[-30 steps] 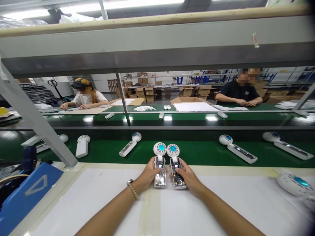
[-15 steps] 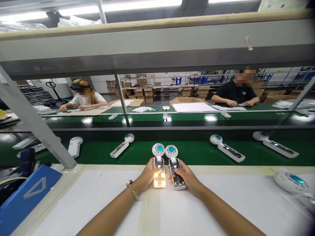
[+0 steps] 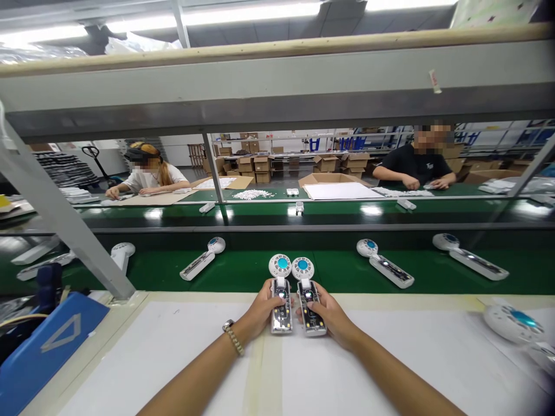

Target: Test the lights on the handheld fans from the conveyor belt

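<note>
Head view: the left hand (image 3: 262,309) closes around the left fan (image 3: 281,294); the right hand (image 3: 329,312) closes around the right fan (image 3: 307,296). Both fans lie side by side on the table (image 3: 173,358), heads over the belt (image 3: 243,268). Light, rigid plastic, probably; hold by the handle.

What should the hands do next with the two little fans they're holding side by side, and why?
Probably lift both and set them forward on the green belt. The left hand and right hand each hold a handheld fan, left fan and right fan, at the white table's far edge. Neither handle is lit, and similar fans already lie on the belt.
</note>
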A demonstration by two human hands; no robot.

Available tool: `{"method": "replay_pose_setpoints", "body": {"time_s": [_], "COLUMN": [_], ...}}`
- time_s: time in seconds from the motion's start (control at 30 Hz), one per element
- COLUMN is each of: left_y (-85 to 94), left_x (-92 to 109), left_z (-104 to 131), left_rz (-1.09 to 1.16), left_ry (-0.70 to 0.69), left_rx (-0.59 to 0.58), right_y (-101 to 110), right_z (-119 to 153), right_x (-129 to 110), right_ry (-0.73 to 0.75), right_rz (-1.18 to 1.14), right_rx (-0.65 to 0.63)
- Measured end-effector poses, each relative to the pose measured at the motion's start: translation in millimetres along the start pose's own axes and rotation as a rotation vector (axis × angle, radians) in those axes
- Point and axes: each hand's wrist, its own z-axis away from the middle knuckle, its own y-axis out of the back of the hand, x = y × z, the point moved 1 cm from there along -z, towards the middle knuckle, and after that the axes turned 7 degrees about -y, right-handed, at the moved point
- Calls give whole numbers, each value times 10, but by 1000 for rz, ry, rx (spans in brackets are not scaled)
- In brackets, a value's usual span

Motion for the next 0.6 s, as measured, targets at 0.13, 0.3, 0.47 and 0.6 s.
{"method": "replay_pose_setpoints", "body": {"time_s": [0.13,0.3,0.47,0.6], "left_y": [16,31,18,10], "left_x": [-14,-23,-6,5], "left_z": [4,7,12,12], "left_rz": [-38,-82,-63,-74], "left_ry": [-29,-26,-22,-17], "left_rx": [-48,-53,-83,-81], "right_y": [2,9,39,58], "right_z": [19,31,-3,-15], "right_x": [-6,-18,20,40], "right_ry": [9,14,36,39], "right_rz": [11,0,-33,-35], "right_rx": [-36,-62,-77,-67]}}
